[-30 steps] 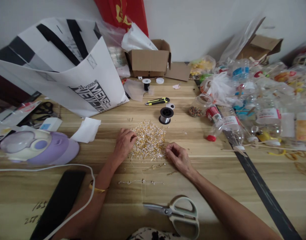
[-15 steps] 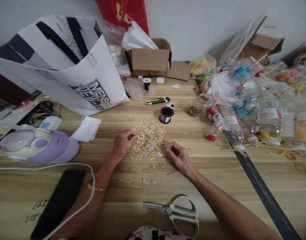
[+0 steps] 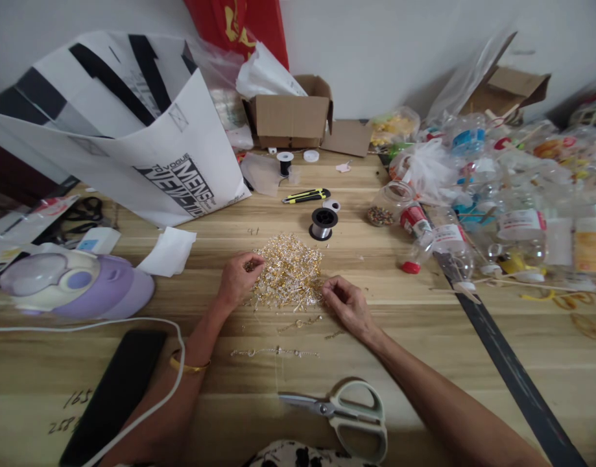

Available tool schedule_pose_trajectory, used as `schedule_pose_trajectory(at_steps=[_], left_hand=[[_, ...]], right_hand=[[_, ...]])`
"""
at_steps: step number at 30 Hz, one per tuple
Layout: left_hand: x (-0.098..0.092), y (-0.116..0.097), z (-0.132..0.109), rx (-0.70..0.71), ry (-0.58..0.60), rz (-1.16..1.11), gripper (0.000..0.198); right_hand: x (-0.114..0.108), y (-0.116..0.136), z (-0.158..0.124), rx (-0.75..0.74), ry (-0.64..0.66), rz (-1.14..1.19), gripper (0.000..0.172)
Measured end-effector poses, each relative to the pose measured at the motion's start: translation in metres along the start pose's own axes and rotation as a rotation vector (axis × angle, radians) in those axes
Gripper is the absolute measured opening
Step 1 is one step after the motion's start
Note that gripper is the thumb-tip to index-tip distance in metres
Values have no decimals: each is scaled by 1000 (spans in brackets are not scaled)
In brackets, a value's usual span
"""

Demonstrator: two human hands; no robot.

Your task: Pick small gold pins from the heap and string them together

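Observation:
A heap of small gold and clear jewellery bits (image 3: 290,271) lies in the middle of the wooden table (image 3: 424,337). My left hand (image 3: 238,280) rests at the heap's left edge, fingers curled in a pinch on tiny pieces. My right hand (image 3: 345,305) sits at the heap's right edge, fingertips pinched together on something small I cannot make out. A finished beaded strand (image 3: 275,353) lies just in front of the heap, with a few loose gold links (image 3: 302,322) between them.
Scissors (image 3: 346,415) lie near the front edge. A wire spool (image 3: 323,224) and a utility knife (image 3: 306,196) sit behind the heap. A big printed paper bag (image 3: 132,130), a cardboard box (image 3: 290,117), a purple device (image 3: 69,285), a phone (image 3: 115,392) and many plastic bottles (image 3: 497,194) surround the work area.
My left hand has shifted slightly up and left along the heap's edge, lifting its fingers into a pinch. My right hand has barely moved.

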State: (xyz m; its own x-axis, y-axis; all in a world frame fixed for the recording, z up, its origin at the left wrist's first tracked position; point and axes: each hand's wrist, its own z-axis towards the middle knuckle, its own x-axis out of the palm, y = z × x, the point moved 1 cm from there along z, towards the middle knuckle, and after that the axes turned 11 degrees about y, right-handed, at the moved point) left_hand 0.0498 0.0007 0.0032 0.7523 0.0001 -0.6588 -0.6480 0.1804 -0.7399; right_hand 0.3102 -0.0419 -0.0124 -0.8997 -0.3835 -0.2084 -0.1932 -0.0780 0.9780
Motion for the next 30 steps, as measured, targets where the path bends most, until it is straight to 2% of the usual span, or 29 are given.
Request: schedule_pose_trajectory(at_steps=[8, 16, 19, 24, 30], left_hand=[[-1, -2, 1, -117, 48, -173, 20], [1, -5, -1, -96, 80, -235, 19], [4, -16, -4, -65, 88, -239, 16], [12, -46, -10, 27, 118, -282, 10], [33, -69, -22, -16, 227, -408, 9]], right_hand=[[0, 1, 0, 7, 2, -2, 23], [0, 1, 0, 4, 1, -1, 24], [0, -1, 0, -4, -3, 16, 23], [0, 0, 0, -22, -11, 22, 23], [-1, 2, 0, -27, -20, -15, 22]])
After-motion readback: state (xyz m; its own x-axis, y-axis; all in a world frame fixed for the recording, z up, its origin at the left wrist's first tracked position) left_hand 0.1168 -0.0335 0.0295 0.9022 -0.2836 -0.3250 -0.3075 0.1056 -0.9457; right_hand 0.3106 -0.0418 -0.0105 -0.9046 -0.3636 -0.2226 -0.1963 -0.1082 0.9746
